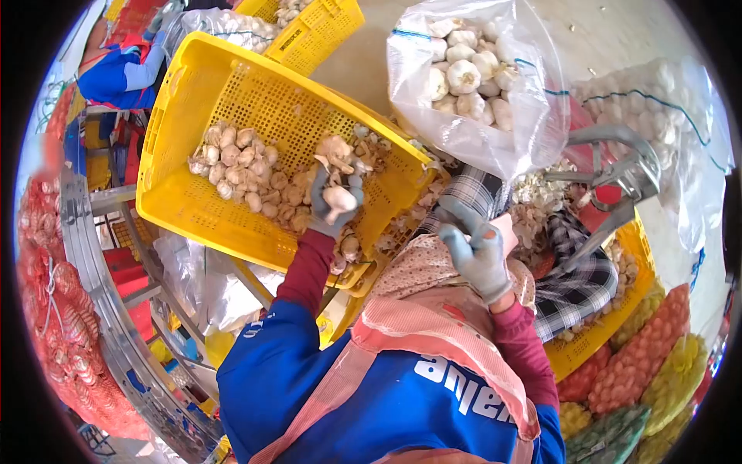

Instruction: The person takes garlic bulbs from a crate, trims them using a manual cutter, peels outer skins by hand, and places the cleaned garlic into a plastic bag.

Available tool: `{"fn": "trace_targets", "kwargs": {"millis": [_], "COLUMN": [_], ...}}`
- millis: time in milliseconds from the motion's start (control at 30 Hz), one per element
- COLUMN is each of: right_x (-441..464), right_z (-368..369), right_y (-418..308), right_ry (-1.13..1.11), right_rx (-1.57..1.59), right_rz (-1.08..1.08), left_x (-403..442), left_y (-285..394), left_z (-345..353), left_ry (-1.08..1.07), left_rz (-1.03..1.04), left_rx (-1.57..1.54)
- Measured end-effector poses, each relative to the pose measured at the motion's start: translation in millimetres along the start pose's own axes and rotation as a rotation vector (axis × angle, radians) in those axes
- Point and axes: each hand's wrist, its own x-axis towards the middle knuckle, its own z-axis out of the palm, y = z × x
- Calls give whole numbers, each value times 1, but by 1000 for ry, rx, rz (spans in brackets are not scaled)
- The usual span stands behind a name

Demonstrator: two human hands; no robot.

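My left hand (328, 213), in a grey glove, is inside a yellow plastic crate (255, 85). Its fingers are curled around a pale garlic bulb (338, 199). A pile of loose garlic bulbs (247, 162) lies on the crate floor beside it, and rougher bulbs with stem pieces (336, 152) sit just beyond the fingertips. Above my lap is my right hand (475, 255), also gloved, with bent fingers spread apart and nothing visible between them. Near it are the dotted pink apron (410, 267) and plaid trouser legs (475, 189).
A clear plastic bag (541, 131) of white garlic stands ahead. To its right are a curved metal frame (618, 139) and another filled bag (641, 108). Mesh sacks (641, 348) lie lower right; red sacks (73, 332) and a metal rail (108, 340) are left. Another person's blue sleeve (116, 77) shows upper left.
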Motion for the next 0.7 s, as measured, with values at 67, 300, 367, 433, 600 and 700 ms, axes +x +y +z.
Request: {"fn": "trace_targets", "kwargs": {"millis": [67,300,367,433,600,700], "right_x": [1,-31,-51,-71,-102,-101], "right_z": [1,-49,-76,-89,-103,-98], "right_y": [-1,1,-1,-1,18,31], "right_ry": [38,238,291,432,773,793], "right_rx": [13,278,393,357,-527,-558], "right_rz": [9,185,355,351,-143,-153], "left_x": [-8,-92,-79,-82,-96,-88], "left_y": [-17,-153,-177,-186,-213,-217], "left_z": [-9,173,174,182,166,145], "left_ry": [-392,-456,-701,-466,-96,-289], "left_rz": [-383,-719,-883,-1001,-1168,-1124], "left_rx": [-16,548,531,656,190,14]}}
